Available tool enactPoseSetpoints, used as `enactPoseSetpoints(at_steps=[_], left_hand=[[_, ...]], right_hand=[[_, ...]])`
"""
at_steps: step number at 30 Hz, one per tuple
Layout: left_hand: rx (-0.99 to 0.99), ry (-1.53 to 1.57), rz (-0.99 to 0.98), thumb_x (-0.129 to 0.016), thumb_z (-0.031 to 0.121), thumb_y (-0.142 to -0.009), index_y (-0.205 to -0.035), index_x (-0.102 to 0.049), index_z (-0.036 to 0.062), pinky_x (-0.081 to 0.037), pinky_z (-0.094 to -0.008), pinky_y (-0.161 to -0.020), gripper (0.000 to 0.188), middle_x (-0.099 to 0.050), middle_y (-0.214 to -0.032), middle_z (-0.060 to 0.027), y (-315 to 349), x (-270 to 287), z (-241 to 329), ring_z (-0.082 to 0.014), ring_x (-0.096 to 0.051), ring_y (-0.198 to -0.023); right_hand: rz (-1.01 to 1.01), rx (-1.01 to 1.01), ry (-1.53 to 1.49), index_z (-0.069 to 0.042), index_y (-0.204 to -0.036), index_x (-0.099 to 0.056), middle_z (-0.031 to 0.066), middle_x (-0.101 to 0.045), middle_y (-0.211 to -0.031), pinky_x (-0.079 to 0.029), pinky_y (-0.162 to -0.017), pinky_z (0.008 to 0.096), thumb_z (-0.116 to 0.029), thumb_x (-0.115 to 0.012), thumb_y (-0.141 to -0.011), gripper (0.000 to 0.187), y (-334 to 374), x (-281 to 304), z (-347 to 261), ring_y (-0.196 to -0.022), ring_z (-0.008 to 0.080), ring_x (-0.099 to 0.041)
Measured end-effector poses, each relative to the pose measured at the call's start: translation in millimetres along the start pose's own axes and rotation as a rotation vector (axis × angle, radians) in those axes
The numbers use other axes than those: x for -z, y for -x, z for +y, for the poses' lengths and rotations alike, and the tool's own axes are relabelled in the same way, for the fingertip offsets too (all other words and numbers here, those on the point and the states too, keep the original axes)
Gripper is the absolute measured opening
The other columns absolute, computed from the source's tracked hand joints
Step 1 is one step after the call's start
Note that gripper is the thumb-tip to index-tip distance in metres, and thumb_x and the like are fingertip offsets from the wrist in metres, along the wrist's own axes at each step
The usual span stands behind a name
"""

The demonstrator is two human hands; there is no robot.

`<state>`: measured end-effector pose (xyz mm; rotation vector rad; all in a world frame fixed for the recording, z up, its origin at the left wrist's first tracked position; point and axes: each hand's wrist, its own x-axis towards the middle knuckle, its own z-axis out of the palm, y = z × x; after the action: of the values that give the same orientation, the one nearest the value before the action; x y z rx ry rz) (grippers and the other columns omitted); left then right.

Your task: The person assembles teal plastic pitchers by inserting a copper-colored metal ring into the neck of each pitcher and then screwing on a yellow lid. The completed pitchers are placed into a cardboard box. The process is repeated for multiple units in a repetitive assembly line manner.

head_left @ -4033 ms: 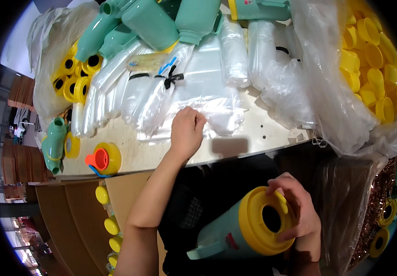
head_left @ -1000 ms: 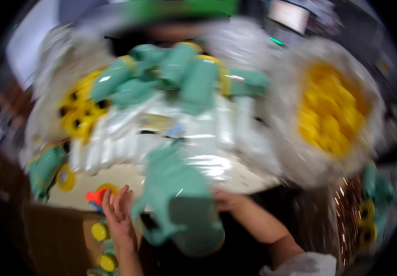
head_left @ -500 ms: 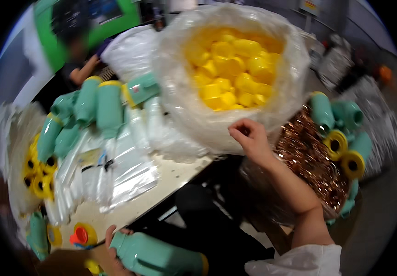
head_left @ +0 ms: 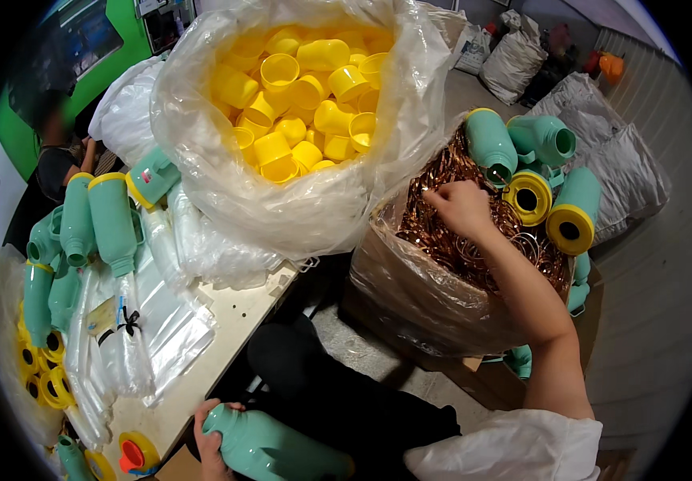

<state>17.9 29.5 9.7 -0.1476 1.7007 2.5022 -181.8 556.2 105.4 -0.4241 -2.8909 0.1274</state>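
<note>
My left hand (head_left: 211, 439) is wrapped round the neck of a mint-green thermos flask shell (head_left: 282, 442), which lies tilted over my lap at the lower edge. My right hand (head_left: 466, 210) is over a plastic-lined box full of shiny copper-coloured metal rings (head_left: 442, 255). Its fingers are curled in, and anything between them is hidden. Beside that hand, on the far right of the rings, rest several green flask shells (head_left: 490, 140) and yellow ring-shaped flask parts with dark centres (head_left: 528, 197).
A big clear plastic bag of yellow cups (head_left: 282, 72) stands ahead. On the white table (head_left: 229, 325) at the left are more green shells (head_left: 113, 224), clear plastic sleeves (head_left: 165, 321) and a yellow-and-red part (head_left: 137, 453). Another person (head_left: 61, 152) sits at the far left. White sacks (head_left: 514, 60) stand behind.
My view has swung to the right. My right hand has moved from in front of the bag of yellow cups to the copper-coloured rings. The left hand keeps hold of the flask shell.
</note>
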Motion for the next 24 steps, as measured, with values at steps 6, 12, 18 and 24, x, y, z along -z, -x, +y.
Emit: enactPoseSetpoints(at_steps=[6,12,18,24], left_hand=[[-0.001,0.000,-0.016,-0.075,0.034,-0.082,-0.138,-0.043,0.0031,-0.049,-0.0468,-0.102,0.071,-0.062,-0.126,-0.0259,26,21,14,-0.0347,-0.061,-0.118],[0.088,-0.177,0.054,-0.062,0.019,-0.097,-0.143,-0.040,0.0085,-0.043,-0.0345,-0.104,0.052,-0.057,-0.128,-0.0070,39,32,2,-0.0161,-0.053,-0.120],[0.036,-0.221,0.004,-0.062,0.029,-0.100,-0.150,-0.034,0.0090,-0.042,-0.0312,-0.103,0.060,-0.056,-0.128,-0.0056,34,24,-4,-0.0131,-0.050,-0.120],[-0.226,-0.126,0.169,-0.068,0.032,-0.096,-0.154,-0.028,0.0102,-0.040,-0.0345,-0.106,0.074,-0.051,-0.137,-0.0142,44,15,-4,-0.0214,-0.051,-0.126]], right_hand=[[-0.178,0.046,-0.641,-0.002,-0.066,-0.066,0.0072,-0.059,-0.055,-0.048,-0.048,0.0331,-0.030,-0.072,-0.088,0.035,-1,-20,-33,-0.044,0.0178,-0.058],[0.169,0.269,0.028,-0.001,-0.086,-0.063,0.0228,-0.066,-0.085,-0.048,-0.067,0.0494,-0.018,-0.066,-0.087,0.017,13,-19,2,-0.080,0.0440,-0.062],[0.365,0.636,-0.691,0.002,-0.101,-0.067,0.0135,-0.069,-0.085,-0.053,-0.072,0.0330,-0.001,-0.064,-0.091,0.011,81,-16,-130,-0.077,0.0223,-0.066],[0.017,1.653,-0.839,-0.007,-0.095,-0.071,0.0082,-0.071,-0.093,-0.052,-0.063,0.0371,-0.012,-0.078,-0.077,0.020,232,-32,-302,-0.073,0.0272,-0.066]])
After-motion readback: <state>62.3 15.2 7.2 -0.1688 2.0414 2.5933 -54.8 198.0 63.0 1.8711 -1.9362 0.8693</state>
